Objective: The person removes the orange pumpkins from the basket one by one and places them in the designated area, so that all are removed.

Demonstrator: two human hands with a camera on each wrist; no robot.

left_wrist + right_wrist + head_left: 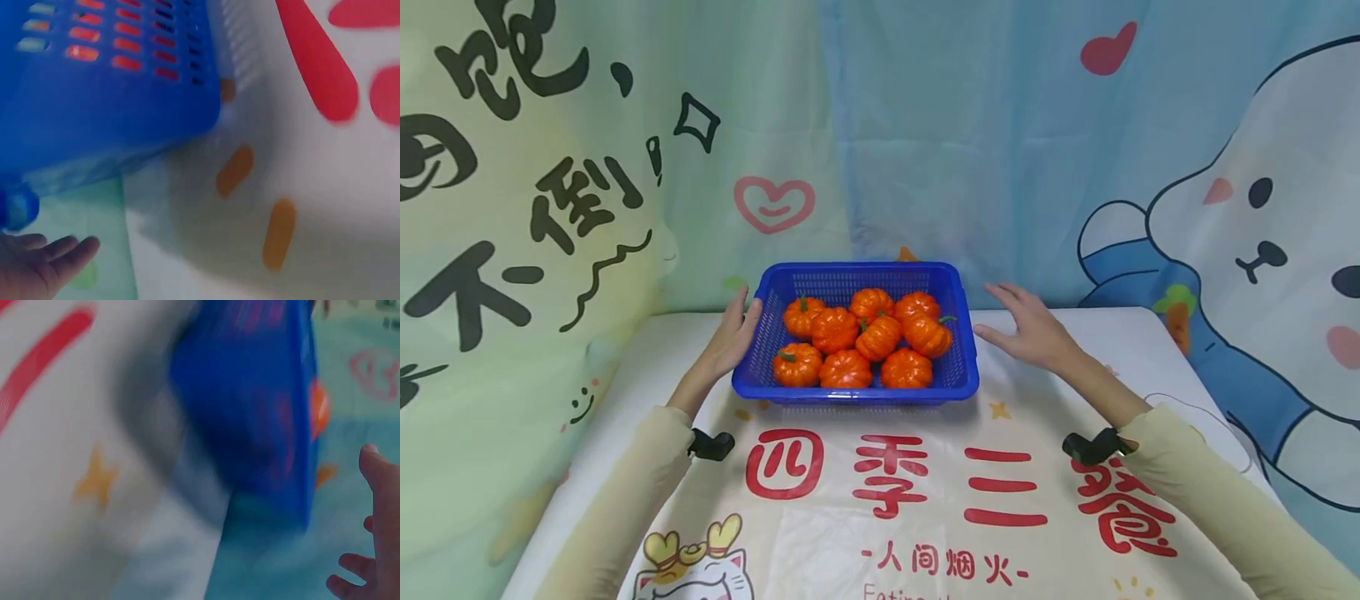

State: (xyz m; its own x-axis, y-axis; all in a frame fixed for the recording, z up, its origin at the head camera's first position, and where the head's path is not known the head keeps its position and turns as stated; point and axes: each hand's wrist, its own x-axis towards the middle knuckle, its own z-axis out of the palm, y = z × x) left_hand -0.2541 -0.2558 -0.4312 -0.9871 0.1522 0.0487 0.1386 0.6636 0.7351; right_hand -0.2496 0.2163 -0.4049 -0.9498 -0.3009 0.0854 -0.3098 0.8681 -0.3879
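Blue basket (856,395): holds orange pumpkins (878,339).
Left hand (730,336): fingers straight, beside the basket.
Right hand (1032,330): fingers spread, apart from it.

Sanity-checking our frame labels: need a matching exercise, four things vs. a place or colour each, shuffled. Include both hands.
1. basket
2. pumpkins
3. left hand
4. right hand

A. orange
B. beside the basket's right end
C. blue
D. beside the basket's left end

Pairs: 1-C, 2-A, 3-D, 4-B
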